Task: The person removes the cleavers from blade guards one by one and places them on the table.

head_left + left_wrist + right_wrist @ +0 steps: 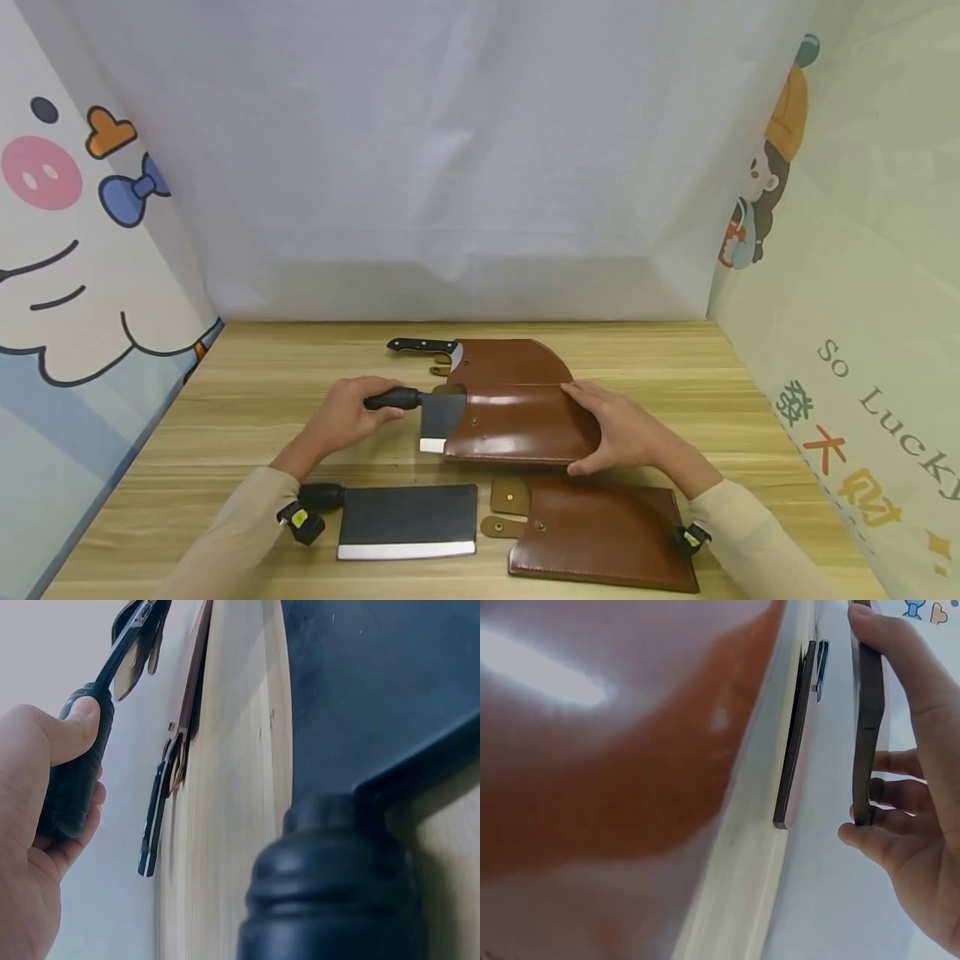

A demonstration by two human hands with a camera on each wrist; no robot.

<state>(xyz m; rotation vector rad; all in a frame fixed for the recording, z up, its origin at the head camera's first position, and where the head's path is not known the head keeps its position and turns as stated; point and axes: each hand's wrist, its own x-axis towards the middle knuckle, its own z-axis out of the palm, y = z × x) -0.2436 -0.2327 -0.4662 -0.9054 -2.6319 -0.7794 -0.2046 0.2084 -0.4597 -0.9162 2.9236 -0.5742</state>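
Observation:
My left hand [351, 414] grips the black ridged handle of a cleaver [444, 414]. Most of its dark blade with a bright edge sits inside a brown leather sheath [525, 427]; only the part by the handle shows. Around the sheath's right end, my right hand [626, 427] holds it with thumb and fingers spread along the edge. In the right wrist view the sheath [868, 727] appears edge-on between thumb and fingers, raised above the table. The left wrist view shows my thumb on the cleaver's handle [79, 776].
Behind lies another sheath [517, 358] with a black riveted knife handle [423, 345] sticking out. A second bare cleaver [408, 517] lies at the front left, beside a sheath [600, 533] with strap tabs. Cloth walls enclose the wooden table [262, 375].

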